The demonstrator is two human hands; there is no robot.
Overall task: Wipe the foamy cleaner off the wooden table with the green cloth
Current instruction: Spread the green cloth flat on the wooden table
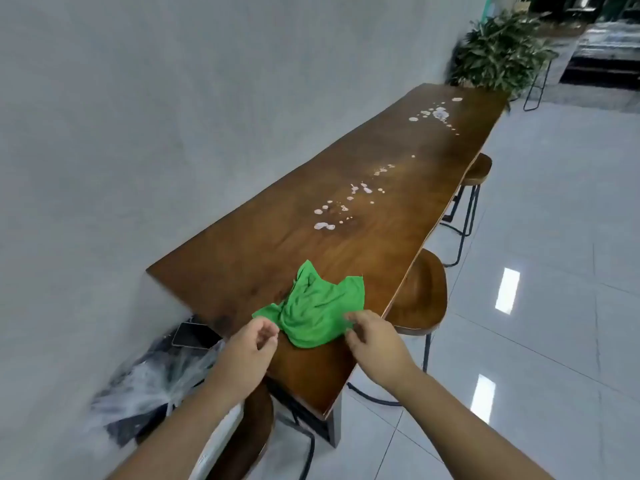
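A crumpled green cloth (313,311) lies on the near end of the long wooden table (242,268). Blobs of white foamy cleaner (323,225) run in a trail along the middle of the tabletop, with a second cluster of foam (440,114) near the far end. My left hand (251,346) hovers at the cloth's left corner, fingers loosely curled and holding nothing. My right hand (372,337) is at the cloth's right edge, with thumb and fingers apart on either side of the cloth's rim.
A grey wall runs along the table's left side. Wooden stools (424,299) stand under the right edge and another stool (256,434) stands below the near end. A plastic-lined bin (156,375) sits at the lower left. A potted plant (502,51) stands beyond the far end.
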